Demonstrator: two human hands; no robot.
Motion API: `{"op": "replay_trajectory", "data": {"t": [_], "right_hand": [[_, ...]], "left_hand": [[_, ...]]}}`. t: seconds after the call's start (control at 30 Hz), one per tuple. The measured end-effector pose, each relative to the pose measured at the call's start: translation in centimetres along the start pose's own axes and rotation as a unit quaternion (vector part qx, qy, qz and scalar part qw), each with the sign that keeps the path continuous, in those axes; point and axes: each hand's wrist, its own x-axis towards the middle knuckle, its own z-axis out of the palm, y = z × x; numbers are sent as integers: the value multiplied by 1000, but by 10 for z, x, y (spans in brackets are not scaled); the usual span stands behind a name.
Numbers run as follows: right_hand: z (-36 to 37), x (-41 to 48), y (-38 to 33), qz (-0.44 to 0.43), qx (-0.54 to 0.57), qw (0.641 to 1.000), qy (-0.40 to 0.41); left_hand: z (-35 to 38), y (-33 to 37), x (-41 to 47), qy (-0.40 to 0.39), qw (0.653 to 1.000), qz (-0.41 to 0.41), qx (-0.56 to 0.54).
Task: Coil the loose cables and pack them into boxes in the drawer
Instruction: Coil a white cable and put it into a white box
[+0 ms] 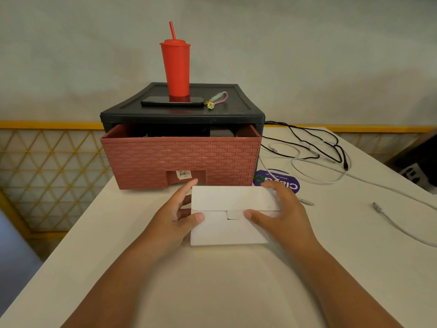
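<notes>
Box (230,227) closed in hands (173,216) (283,215), contents hidden; drawer (182,157) interior dim.

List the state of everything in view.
white box: flap down, held
left hand: grips white box
right hand: grips white box
drawer: partly pulled out
black cable: loose, uncoiled
white cable: loose, uncoiled
red tumbler: upright, lidded
phone: flat, screen dark
</notes>
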Motion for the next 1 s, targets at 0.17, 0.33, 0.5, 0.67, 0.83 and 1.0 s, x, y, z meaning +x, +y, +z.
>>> {"op": "replay_trajectory", "data": {"t": [0.17, 0.33, 0.5, 0.67, 0.83, 1.0], "right_hand": [[0, 0, 3, -5, 11, 999, -32], [-2, 0, 4, 5, 56, 996, -66], [-2, -3, 2, 8, 70, 996, -60], [-4, -11, -4, 26, 119, 991, -48], [-10, -24, -6, 53, 141, 988, -36], [-33, -45, -6, 83, 146, 983, -74]], "left_hand": [[1, 1, 1, 4, 1000, 15, -5], [1, 0, 1, -4, 1000, 17, -12], [3, -2, 2, -11, 999, 4, -37], [8, 2, -4, 10, 999, -12, -32], [13, 10, -15, 23, 999, 22, -17], [23, 19, -32, 32, 998, 37, 38]]}}
